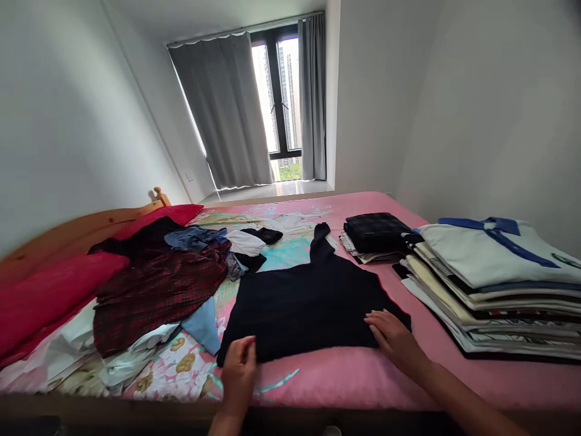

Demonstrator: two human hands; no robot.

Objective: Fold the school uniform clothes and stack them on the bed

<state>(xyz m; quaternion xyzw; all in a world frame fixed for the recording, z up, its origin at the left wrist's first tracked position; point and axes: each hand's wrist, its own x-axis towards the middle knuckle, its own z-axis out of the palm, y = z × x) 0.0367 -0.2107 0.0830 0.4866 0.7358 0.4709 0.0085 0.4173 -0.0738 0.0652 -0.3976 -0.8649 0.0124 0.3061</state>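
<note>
A dark, near-black long-sleeved top [308, 306] lies spread on the bed in front of me. One sleeve points toward the window, and red trim runs along its right edge. My right hand [390, 336] rests on the right part of the top, fingers stretched out flat. At the near left corner of the cloth is my left hand [238, 369], its fingers curled in. The inside of that hand is hidden, so I cannot see whether cloth is gripped.
A jumbled heap of clothes with a red plaid garment [167, 290] covers the bed's left side, by red pillows [68, 284]. On the right stand a tall folded stack topped by a white polo shirt [472, 254] and a smaller dark pile [376, 233]. A pink floral sheet [354, 375] lies beneath.
</note>
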